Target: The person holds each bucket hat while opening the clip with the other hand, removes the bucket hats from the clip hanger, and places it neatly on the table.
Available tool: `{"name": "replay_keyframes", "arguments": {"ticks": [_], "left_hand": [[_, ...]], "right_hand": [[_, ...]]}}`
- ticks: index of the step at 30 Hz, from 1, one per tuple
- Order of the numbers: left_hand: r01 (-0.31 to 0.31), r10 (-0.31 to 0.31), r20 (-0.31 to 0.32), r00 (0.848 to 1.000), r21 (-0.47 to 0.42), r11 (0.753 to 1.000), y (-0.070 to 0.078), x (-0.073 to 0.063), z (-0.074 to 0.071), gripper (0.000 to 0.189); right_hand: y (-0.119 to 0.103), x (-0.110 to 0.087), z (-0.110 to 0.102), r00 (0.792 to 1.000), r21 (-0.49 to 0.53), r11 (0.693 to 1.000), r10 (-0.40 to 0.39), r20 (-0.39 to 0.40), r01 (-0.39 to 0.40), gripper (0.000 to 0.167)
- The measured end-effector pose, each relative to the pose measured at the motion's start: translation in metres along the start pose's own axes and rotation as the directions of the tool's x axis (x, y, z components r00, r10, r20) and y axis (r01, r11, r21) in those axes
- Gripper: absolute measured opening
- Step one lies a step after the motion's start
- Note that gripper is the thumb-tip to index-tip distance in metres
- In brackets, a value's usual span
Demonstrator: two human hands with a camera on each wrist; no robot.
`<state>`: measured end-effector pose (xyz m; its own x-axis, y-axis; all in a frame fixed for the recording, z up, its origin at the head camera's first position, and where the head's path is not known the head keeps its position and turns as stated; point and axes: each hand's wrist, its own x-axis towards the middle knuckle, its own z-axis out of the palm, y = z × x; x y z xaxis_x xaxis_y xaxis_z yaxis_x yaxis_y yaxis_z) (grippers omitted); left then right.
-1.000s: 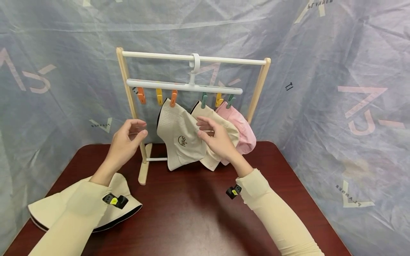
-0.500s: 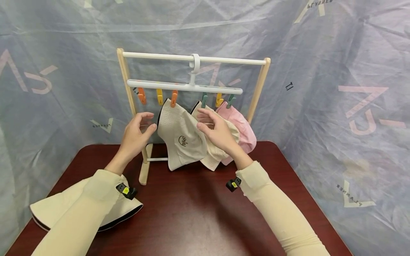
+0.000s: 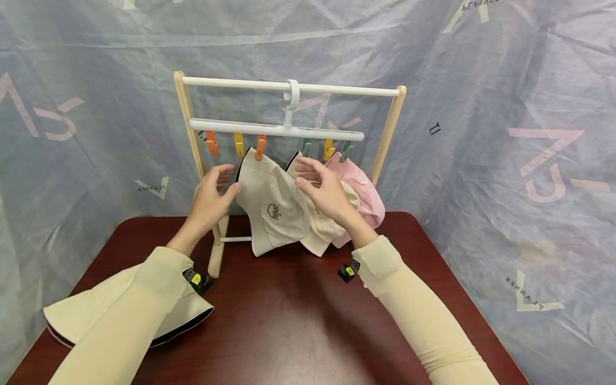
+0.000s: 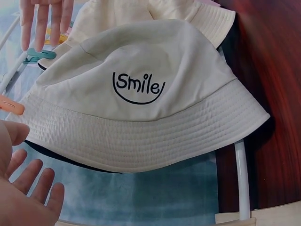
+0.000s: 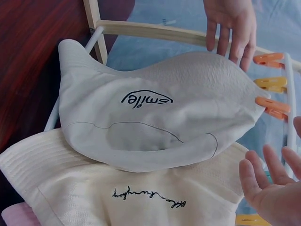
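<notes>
A white bucket hat (image 3: 276, 214) with a "smile" print hangs by its brim from an orange clothespin (image 3: 260, 147). My left hand (image 3: 210, 195) is beside the brim, its fingers loosely bent and holding nothing; whether the thumb touches the brim, I cannot tell. On the other side my right hand (image 3: 327, 190) hovers near the crown, fingers spread a little and empty. Behind it a cream bucket hat (image 5: 155, 207) with dark lettering hangs from a green clothespin (image 4: 37, 55). Farther right a pink hat (image 3: 364, 195) hangs from another green clothespin (image 3: 346, 152).
The clothespins hang from a white hanger (image 3: 231, 127), hooked on the white bar (image 3: 231, 82) of a wooden rack. Free orange (image 3: 212, 143) and yellow (image 3: 238, 145) clothespins are at the left. Another cream hat (image 3: 91, 305) lies on the dark red table (image 3: 279, 331), under my left forearm.
My left hand has moved right and up toward the white hat's brim. My right hand has risen slightly. The hanging hats have stayed in place.
</notes>
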<state>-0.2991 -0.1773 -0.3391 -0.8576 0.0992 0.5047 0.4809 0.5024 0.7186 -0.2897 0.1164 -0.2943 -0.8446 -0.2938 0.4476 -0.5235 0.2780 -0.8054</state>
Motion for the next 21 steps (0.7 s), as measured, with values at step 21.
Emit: {"name": "replay_keyframes", "arguments": {"ticks": [21], "left_hand": [[0.025,-0.024,0.006,1.0,-0.019,1.0,-0.0013,0.0087,0.0062,0.053]], "right_hand": [[-0.0028,0.0068,0.0036,1.0,0.008,1.0,-0.011,-0.001,0.011,0.051]]}}
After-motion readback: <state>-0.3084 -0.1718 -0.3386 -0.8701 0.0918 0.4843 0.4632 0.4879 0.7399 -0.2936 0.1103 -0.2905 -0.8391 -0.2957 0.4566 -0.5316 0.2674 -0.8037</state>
